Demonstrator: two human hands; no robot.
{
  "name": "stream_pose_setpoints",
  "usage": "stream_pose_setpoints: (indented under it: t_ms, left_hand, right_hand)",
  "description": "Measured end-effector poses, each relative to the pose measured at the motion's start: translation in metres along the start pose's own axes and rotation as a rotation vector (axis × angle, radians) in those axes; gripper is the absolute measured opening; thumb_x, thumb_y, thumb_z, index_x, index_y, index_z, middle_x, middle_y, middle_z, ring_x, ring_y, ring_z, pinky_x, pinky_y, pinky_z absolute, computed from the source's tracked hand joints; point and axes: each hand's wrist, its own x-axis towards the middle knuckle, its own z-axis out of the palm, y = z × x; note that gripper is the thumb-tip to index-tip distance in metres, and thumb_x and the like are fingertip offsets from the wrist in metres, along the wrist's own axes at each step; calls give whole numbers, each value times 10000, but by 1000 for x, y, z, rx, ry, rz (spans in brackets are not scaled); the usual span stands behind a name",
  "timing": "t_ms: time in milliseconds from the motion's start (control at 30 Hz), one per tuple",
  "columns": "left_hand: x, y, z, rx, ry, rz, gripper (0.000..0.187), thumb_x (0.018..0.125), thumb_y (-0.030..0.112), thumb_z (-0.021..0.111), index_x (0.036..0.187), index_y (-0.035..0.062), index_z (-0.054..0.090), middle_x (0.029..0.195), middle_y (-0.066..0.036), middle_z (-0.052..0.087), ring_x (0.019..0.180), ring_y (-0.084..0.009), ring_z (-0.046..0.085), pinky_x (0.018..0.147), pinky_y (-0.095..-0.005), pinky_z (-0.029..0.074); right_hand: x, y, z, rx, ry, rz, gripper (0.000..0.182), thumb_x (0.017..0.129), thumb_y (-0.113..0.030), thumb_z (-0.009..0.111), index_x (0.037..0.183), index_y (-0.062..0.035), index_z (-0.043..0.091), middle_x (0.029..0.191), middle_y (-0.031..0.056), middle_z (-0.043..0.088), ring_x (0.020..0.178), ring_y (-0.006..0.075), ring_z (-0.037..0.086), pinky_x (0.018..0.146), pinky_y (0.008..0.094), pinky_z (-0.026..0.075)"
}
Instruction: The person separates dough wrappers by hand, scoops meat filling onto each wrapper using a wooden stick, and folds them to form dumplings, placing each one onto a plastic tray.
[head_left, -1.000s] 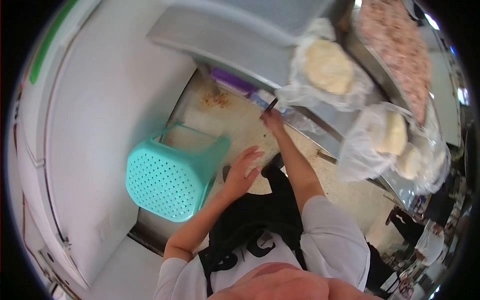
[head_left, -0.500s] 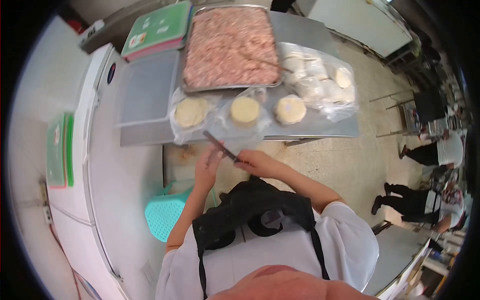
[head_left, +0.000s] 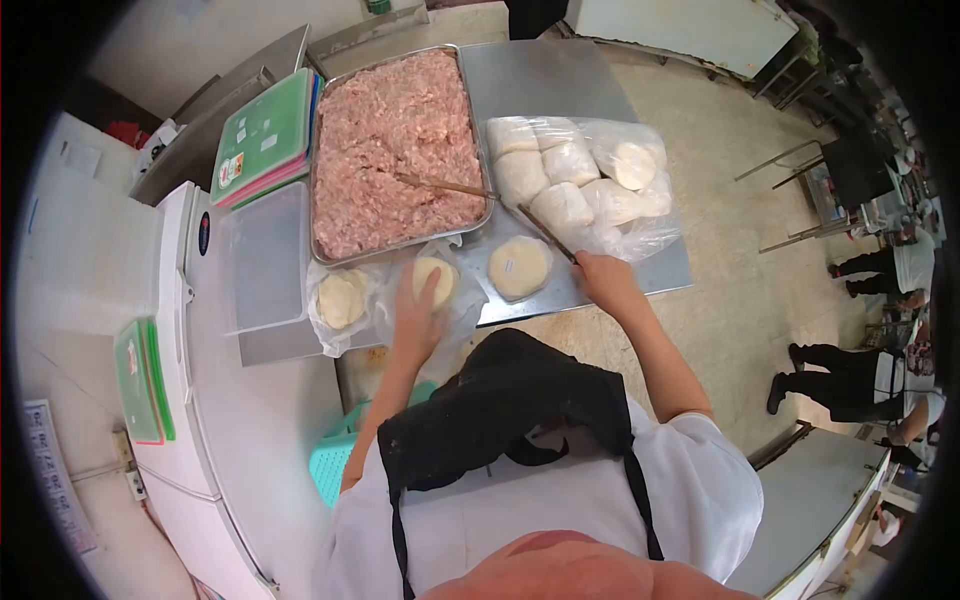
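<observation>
My left hand (head_left: pixel 415 312) reaches over the middle stack of round dough wrappers (head_left: pixel 435 284), fingers stretched out and a little apart on its surface. That stack sits on opened clear plastic at the table's near edge. My right hand (head_left: pixel 603 280) is closed on the near end of a slim dark flat stick (head_left: pixel 546 234), its far end pointing up and left. To the left lies another stack of pale dough rounds (head_left: pixel 342 300) in plastic. A third stack (head_left: pixel 520 268), with a small label, lies between my hands.
A large metal tray (head_left: pixel 484 150) holds raw ground meat (head_left: pixel 390 140) with a wooden stick (head_left: pixel 440 184) in it. Bagged dough rounds (head_left: pixel 565 185) lie to the right. Green-lidded containers (head_left: pixel 262 135) and a clear plastic tray (head_left: pixel 265 260) are left. People stand far right.
My hands were together in front of the table with the stick. Now the left has moved forward onto the middle dough stack, and the right has carried the stick to the right.
</observation>
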Motion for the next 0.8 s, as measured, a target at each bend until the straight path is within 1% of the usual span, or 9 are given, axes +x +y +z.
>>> stream_pose_setpoints:
  t_ms: [100, 200, 300, 400, 500, 600, 667, 700, 800]
  left_hand:
    - [7, -10, -5, -43, -51, 51, 768, 739, 59, 740, 1432, 134, 417, 1535, -247, 221, 1373, -451, 292, 1115, -483, 291]
    - [16, -16, -11, -72, -62, 108, 745, 719, 59, 747, 1403, 128, 458, 1511, -261, 264, 1353, -457, 321, 1114, -485, 306]
    - [19, -22, -13, -99, -88, 134, 746, 715, 60, 760, 1397, 121, 464, 1516, -253, 258, 1350, -455, 326, 1113, -485, 308]
    - [19, -30, -12, -110, -105, 148, 781, 721, 89, 776, 1421, 128, 431, 1531, -252, 232, 1354, -457, 323, 1106, -484, 323]
    - [16, -34, -14, -215, -76, 128, 839, 721, 124, 796, 1451, 125, 380, 1546, -253, 200, 1355, -465, 324, 1096, -484, 340]
    - [18, -38, -23, -216, -84, 179, 883, 720, 153, 808, 1469, 117, 342, 1555, -254, 181, 1358, -465, 326, 1089, -480, 353]
    - [18, -41, -27, -249, -95, 196, 876, 724, 161, 807, 1467, 105, 346, 1553, -255, 184, 1361, -461, 328, 1093, -479, 349]
    - [18, -42, -28, -266, -98, 203, 873, 726, 165, 806, 1465, 98, 347, 1553, -255, 186, 1362, -459, 328, 1095, -478, 346]
    - [17, -49, -32, -308, -123, 216, 879, 721, 152, 818, 1462, 83, 348, 1547, -252, 209, 1387, -444, 304, 1122, -470, 317]
  right_hand:
    - [13, 16, 13, -124, -13, -20, 196, 917, -239, 551, 947, -67, 643, 858, 148, 688, 839, 337, 673, 717, 461, 529]
    - [23, 1, 5, -137, -9, -28, 201, 911, -250, 569, 916, -69, 655, 873, 138, 688, 834, 319, 678, 709, 439, 535]
    - [18, -10, -10, -139, -17, -4, 206, 901, -268, 591, 932, -73, 649, 896, 137, 680, 850, 310, 675, 702, 425, 535]
    - [0, -27, -23, -5, 82, 52, 206, 889, -275, 613, 948, -80, 643, 925, 132, 673, 863, 319, 668, 722, 428, 536]
    - [-7, -44, -25, -15, 62, 145, 191, 875, -257, 621, 954, -84, 636, 919, 138, 665, 892, 326, 656, 739, 451, 530]
    - [5, -25, 31, -48, 261, 80, 167, 862, -210, 614, 965, -81, 635, 916, 148, 661, 912, 323, 645, 744, 458, 523]
    - [17, -20, 51, -38, 300, 125, 153, 853, -181, 606, 954, -72, 641, 915, 158, 659, 931, 315, 641, 752, 458, 519]
    - [20, -22, 50, -36, 320, 146, 147, 849, -167, 602, 949, -68, 643, 914, 163, 659, 941, 311, 639, 756, 457, 518]
    - [12, -22, 25, -26, 73, 167, 141, 848, -164, 617, 927, -54, 658, 930, 163, 662, 919, 327, 638, 766, 447, 513]
